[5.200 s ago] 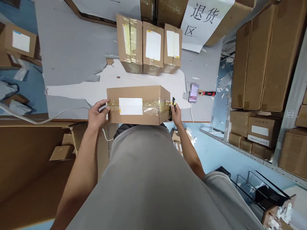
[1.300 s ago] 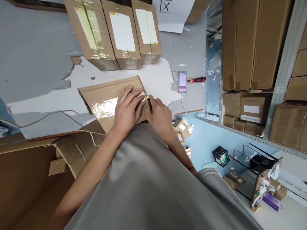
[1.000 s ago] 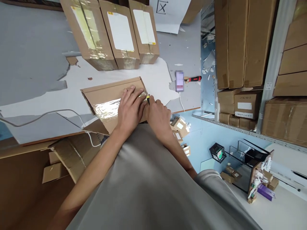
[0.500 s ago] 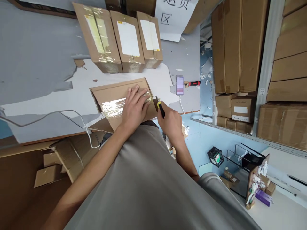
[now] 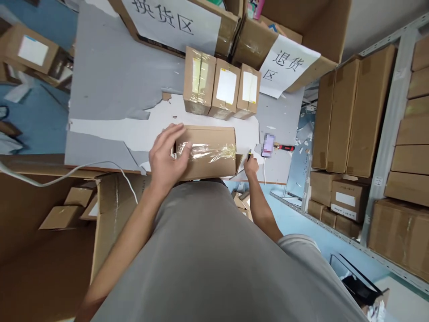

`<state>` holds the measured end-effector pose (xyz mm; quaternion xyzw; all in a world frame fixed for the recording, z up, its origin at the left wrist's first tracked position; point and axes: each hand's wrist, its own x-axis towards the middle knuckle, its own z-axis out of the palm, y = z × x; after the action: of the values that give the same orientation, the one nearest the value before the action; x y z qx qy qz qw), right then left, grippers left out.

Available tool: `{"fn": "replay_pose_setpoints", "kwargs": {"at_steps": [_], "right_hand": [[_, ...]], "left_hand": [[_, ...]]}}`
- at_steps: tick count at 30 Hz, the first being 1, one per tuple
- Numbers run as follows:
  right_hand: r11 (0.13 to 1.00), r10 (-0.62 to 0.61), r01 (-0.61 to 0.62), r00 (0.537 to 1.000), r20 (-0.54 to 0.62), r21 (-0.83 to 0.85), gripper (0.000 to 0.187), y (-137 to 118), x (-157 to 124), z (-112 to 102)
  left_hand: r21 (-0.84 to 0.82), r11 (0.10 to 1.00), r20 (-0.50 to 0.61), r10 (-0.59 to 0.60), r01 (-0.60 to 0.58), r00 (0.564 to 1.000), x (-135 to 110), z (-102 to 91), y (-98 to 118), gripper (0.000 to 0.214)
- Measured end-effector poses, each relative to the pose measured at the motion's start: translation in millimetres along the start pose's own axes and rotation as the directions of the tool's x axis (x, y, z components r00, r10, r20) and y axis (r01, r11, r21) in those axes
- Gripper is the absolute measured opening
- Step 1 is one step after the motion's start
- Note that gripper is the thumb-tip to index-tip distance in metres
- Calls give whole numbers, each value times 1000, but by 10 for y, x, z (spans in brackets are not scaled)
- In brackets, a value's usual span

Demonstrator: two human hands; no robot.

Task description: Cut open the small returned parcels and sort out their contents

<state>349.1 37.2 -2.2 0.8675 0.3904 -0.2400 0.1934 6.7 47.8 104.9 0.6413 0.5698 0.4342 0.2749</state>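
A taped cardboard box (image 5: 211, 167) lies at the table's front edge, right before my body. Shiny clear tape runs along its top, and a flap sticks out at its right end. My left hand (image 5: 167, 156) is at the box's left end with fingers spread, the thumb over the tape; whether it presses on the box I cannot tell. To the right of the box, my right hand (image 5: 251, 166) is closed around a black and yellow utility knife (image 5: 249, 154), which points away from me and is apart from the box. Most of the knife is hidden in the fist.
Behind the box stand three taped, labelled cartons (image 5: 225, 87). A phone (image 5: 268, 145) on a cable and a red-black handled tool (image 5: 284, 147) lie to the right. Large bins with paper signs (image 5: 288, 62) line the back. A big open carton (image 5: 50, 264) is at lower left; shelving (image 5: 378, 179) stands right.
My left hand has slid from the box's top to its left end, fingers spreading. My right hand with the knife has moved away from the box, rightward. The box now sits straighter; the view has shifted.
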Motion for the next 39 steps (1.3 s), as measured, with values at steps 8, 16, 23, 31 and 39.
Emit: {"fn": "replay_pose_setpoints", "kwargs": {"at_steps": [8,16,23,31,39], "right_hand": [[986,-144,150,986,-80,68,55,12,-190,-197],[840,-447,509,846,-290,189,61,48,-1429,-885],[853,-475,499,864,-169,154,62,-74,-1755,-946],[927,-371,372,928,-36,50,59,-371,-1899,-1167],[945,-325,326,945,36,-10,45,-514,-1965,-1336]], "left_hand": [[54,982,507,131,-183,852,14,475,310,53],[19,975,590,167,-221,790,11,888,262,58],[9,973,570,185,-232,800,-42,907,198,52],[-36,976,570,195,-213,798,-96,947,173,54],[-56,979,533,196,-197,823,-109,1004,144,54]]}}
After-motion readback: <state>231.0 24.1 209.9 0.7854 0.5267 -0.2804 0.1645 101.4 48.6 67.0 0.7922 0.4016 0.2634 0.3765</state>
